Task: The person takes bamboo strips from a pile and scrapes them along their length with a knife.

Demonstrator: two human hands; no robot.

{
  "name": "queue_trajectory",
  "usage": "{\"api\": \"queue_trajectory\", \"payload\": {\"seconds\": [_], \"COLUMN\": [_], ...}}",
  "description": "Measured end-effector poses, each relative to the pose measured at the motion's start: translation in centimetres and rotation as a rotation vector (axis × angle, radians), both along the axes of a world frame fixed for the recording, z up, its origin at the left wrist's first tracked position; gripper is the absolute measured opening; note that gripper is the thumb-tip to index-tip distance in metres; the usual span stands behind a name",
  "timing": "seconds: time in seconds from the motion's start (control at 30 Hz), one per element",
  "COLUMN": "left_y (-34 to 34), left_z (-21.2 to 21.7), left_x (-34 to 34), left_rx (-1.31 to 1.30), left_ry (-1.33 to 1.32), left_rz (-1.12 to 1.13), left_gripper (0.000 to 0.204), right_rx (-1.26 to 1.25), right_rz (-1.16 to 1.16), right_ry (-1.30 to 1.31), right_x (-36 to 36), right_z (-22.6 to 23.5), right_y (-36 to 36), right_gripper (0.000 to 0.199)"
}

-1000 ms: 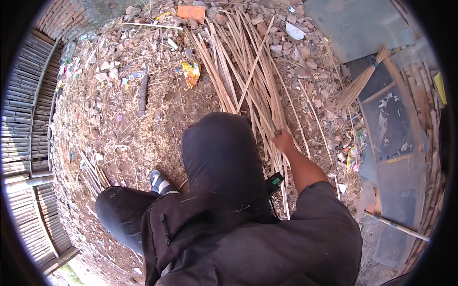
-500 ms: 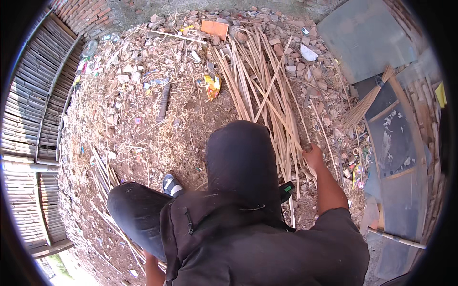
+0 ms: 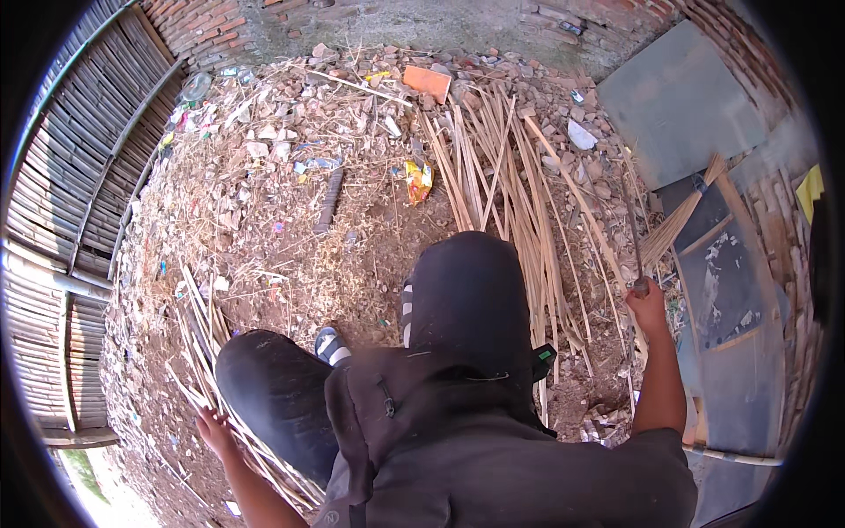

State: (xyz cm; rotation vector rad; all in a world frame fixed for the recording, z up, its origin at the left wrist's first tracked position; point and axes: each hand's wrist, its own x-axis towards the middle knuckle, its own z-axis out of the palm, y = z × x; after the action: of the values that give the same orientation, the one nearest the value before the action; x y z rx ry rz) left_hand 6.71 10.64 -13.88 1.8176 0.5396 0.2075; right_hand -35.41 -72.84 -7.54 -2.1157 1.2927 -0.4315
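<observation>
My right hand (image 3: 649, 308) is closed around the handle of a long-bladed knife (image 3: 635, 224), whose thin dark blade points away from me, seen nearly edge-on. Just left of that hand runs a pale bamboo strip (image 3: 588, 216), slanting along the right side of a loose pile of long bamboo strips (image 3: 528, 229). The pile stretches from the rubble to beside my right knee. At the lower left, my left hand (image 3: 214, 431) has its fingers apart and appears to hold nothing. It is beside another bundle of thin strips (image 3: 204, 334), partly hidden by my left leg.
A broom (image 3: 682, 220) leans by grey panels (image 3: 722, 273) on the right. Rubble, an orange tile (image 3: 428, 84), a yellow wrapper (image 3: 418, 182) and a dark stick-like piece (image 3: 330, 201) lie ahead. A bamboo-slat wall (image 3: 79, 158) stands left, a brick wall (image 3: 207, 31) at the back.
My right hand has moved right, away from the strip pile, and one strip now lies apart at the pile's right. My left hand has come into view beside the left bundle.
</observation>
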Motion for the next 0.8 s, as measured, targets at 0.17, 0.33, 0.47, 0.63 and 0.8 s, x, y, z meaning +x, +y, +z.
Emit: {"api": "queue_trajectory", "payload": {"seconds": [0.17,0.33,0.47,0.63,0.8], "left_y": [-7.9,-21.3,-23.9,-18.2,-12.8], "left_z": [10.7,21.3,24.2,23.3,20.3], "left_x": [4.8,4.8,2.5,2.4,-2.1], "left_rx": [0.441,0.909,1.310,1.250,1.130], "left_ry": [-0.425,-0.884,-0.859,-0.610,-0.326], "left_rz": [-0.246,-0.571,-0.671,-0.890,-0.862], "left_gripper": [0.028,0.039,0.070,0.055,0.015], "right_rx": [0.037,0.223,0.333,0.456,0.126], "right_rz": [0.203,0.572,1.045,1.413,1.586], "right_ry": [-0.119,-0.086,0.046,0.153,0.190], "right_x": [9.3,21.2,32.3,39.2,43.6], "right_z": [6.7,14.6,19.2,21.4,22.2], "right_y": [2.2,7.1,13.8,20.5,24.5], "right_gripper": [0.027,0.035,0.029,0.034,0.030]}}
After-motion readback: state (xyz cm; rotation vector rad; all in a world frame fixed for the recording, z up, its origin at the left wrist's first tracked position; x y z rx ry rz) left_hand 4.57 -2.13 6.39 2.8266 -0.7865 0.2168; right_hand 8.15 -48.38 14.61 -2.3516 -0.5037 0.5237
